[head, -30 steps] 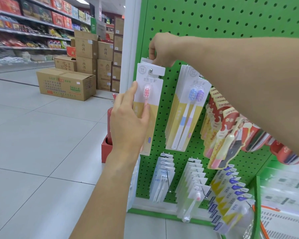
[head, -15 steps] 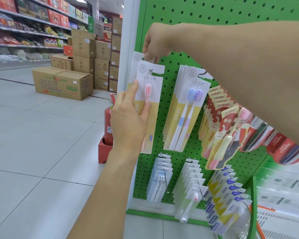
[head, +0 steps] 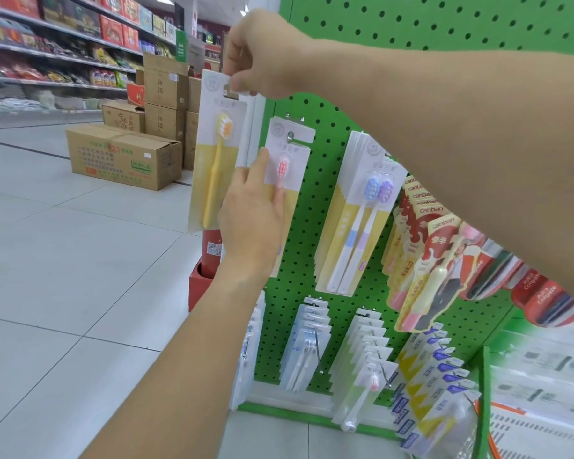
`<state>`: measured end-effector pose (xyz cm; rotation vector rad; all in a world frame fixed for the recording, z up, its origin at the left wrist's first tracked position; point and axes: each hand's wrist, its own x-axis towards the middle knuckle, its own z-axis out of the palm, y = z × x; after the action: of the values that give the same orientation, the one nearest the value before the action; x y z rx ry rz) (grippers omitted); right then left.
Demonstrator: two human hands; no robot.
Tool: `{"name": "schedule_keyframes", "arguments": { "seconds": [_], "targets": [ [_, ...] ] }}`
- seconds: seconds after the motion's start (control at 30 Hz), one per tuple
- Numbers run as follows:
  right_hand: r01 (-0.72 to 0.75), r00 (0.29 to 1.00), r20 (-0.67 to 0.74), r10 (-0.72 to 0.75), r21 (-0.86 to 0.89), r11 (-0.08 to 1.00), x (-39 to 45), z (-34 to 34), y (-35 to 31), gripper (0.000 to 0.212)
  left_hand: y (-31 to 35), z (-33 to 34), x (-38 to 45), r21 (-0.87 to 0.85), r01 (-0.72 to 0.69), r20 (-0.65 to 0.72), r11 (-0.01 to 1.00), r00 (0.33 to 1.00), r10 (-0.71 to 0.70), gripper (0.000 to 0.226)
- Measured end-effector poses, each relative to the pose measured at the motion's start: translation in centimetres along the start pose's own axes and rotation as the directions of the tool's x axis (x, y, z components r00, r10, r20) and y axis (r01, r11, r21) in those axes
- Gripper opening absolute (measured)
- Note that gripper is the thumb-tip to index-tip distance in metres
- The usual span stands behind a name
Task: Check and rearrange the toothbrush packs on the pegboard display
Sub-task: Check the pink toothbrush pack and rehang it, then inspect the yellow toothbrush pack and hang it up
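Head view: you are pinching the yellow toothbrush pack [head: 217,150] by its top in your right hand [head: 262,58], clear of the pegboard [head: 411,44], while your left hand [head: 251,210] is pressing flat-fingered on the hanging pink pack [head: 287,160]; rehanging probably comes next.

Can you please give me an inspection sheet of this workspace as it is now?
Surface: green pegboard, upright, with metal hooks.
Job's things: yellow toothbrush pack off its hook, held in the air; pink toothbrush pack hangs on a hook; blue and purple twin packs hang beside it.
Clutter: cardboard boxes on the floor.
Grippers: right hand pinches the yellow pack's top; left hand rests on the pink pack.
Cables: nothing seen.
Surroundings: stocked store shelves, tiled floor.
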<state>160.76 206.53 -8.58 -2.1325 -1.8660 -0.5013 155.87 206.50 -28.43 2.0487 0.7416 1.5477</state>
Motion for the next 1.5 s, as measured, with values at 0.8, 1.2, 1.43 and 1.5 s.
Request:
{"name": "schedule_keyframes", "arguments": {
  "seconds": [0.8, 1.2, 1.43, 1.5],
  "targets": [
    [0.067, 0.998, -0.032, -0.059, 0.370, 0.927, -21.9, 8.8, -1.3, 0.006, -0.8, -11.9, -11.0, -0.312, 0.509, 0.587, 0.802, 0.767, -0.259, 0.024],
    [-0.256, 0.967, 0.142, 0.213, 0.543, 0.800, -35.2, 23.3, 3.9, 0.030, -2.6, -3.8, -18.8, 0.114, 0.834, 0.832, 0.539, 0.216, -0.511, 0.020],
    [-0.360, 0.933, 0.238, 0.271, 0.644, 0.675, -36.3, 24.8, 4.5, 0.035, -3.3, -2.2, -21.0, 0.134, 0.908, 0.821, 0.397, 0.122, -0.558, 0.022],
    [-0.464, 0.885, 0.378, 0.272, 0.656, 0.596, -36.1, 25.1, 5.2, 0.029, -3.2, -1.7, -21.2, 0.123, 0.903, 0.811, 0.412, 0.148, -0.566, 0.022]
  ]
}}
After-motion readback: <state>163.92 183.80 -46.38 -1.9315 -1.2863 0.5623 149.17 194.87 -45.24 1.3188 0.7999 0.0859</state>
